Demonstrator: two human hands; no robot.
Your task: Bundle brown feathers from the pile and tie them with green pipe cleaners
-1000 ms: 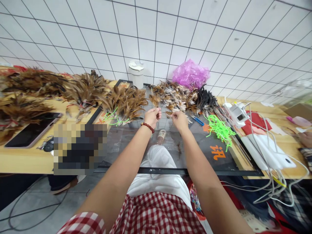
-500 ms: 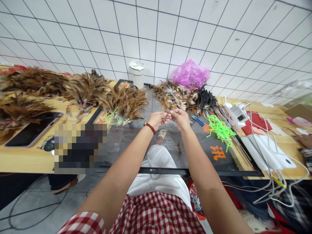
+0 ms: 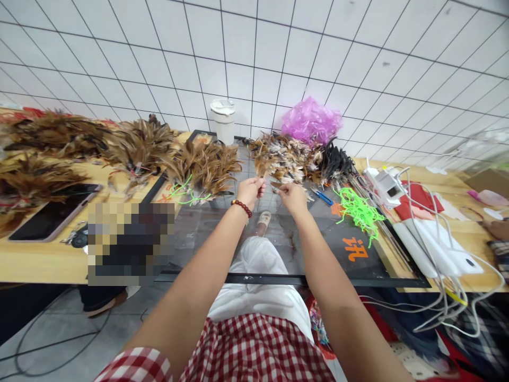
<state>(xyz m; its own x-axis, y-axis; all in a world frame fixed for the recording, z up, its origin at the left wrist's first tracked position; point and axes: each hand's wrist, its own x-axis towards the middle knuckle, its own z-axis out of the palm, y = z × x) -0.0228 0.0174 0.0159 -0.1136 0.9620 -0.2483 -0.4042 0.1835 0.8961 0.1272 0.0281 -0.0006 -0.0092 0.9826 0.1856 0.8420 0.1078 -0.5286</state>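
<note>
My left hand (image 3: pixel 251 193), a beaded bracelet (image 3: pixel 242 208) on its wrist, is closed in a pinch over the dark glass top. What looks like a light brown feather (image 3: pixel 262 169) rises from its fingertips, partly lost against the pile behind. A short gap away, my right hand (image 3: pixel 294 199) pinches a small brown feather (image 3: pixel 275 185) that points toward the left hand. Just beyond both hands spreads a pile of loose brown and white feathers (image 3: pixel 288 162). Black feathers (image 3: pixel 337 162) lie at its right end.
Tied brown feather bundles (image 3: pixel 207 164) lie to the left, near a phone (image 3: pixel 55 212) and keys (image 3: pixel 77 236). Blue snips (image 3: pixel 324 198) and green cords (image 3: pixel 358 209) are at right, then cables and a power strip (image 3: pixel 385 185). A white cup (image 3: pixel 223 122) and pink bag (image 3: pixel 312 122) stand behind.
My hands, fingertips together before, have moved apart. The left shifted slightly left and up; the right lowered a little, and the feather in it now shows.
</note>
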